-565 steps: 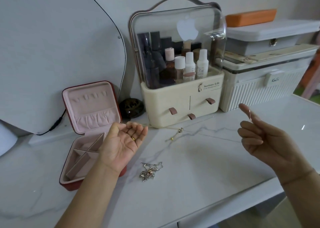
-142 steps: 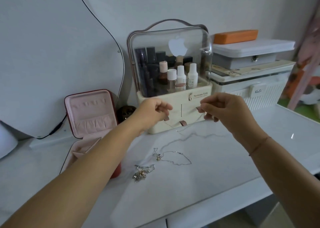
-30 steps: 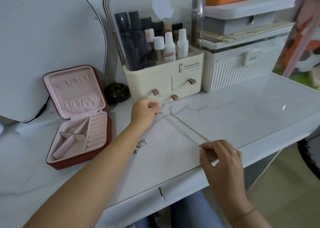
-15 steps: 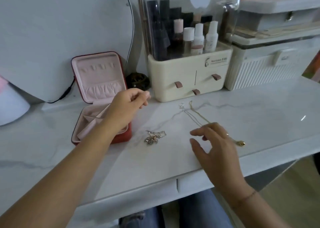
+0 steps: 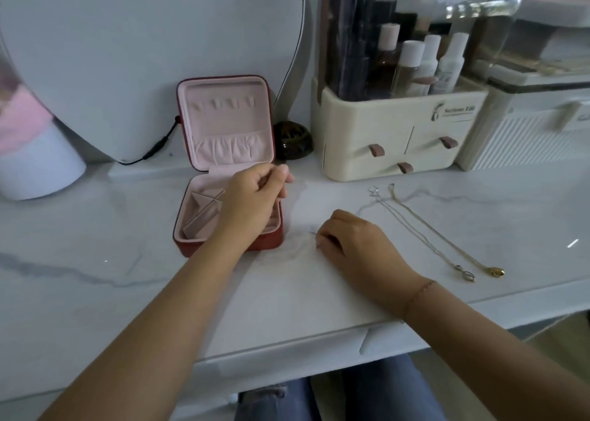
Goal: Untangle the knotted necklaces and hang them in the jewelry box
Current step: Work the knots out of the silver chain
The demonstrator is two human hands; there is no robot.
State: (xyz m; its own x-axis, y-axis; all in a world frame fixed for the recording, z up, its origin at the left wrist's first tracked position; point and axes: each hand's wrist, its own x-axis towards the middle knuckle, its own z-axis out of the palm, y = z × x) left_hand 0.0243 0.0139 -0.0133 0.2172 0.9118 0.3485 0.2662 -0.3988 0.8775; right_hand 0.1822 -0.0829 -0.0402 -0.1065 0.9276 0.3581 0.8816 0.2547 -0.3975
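Gold chain necklace (image 5: 440, 229) and silver chain necklace (image 5: 421, 235) lie freed right of the right hand (image 5: 354, 245), which pinches a silver tangle (image 5: 314, 238); left hand (image 5: 255, 193) curled, grasp unclear; pink-lined red jewelry box (image 5: 230, 123) has nothing hung.

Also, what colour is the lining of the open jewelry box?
Pale pink lining, in a square dark-red jewelry box; head view.

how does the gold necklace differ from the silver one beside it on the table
The gold chain necklace is yellow; the silver chain necklace is pale grey. The gold one ends in a solid rounded pendant, the silver one in an open loop. The gold one lies right of the silver one. Both lie stretched straight, side by side on the white marble table, pendants toward the near edge.
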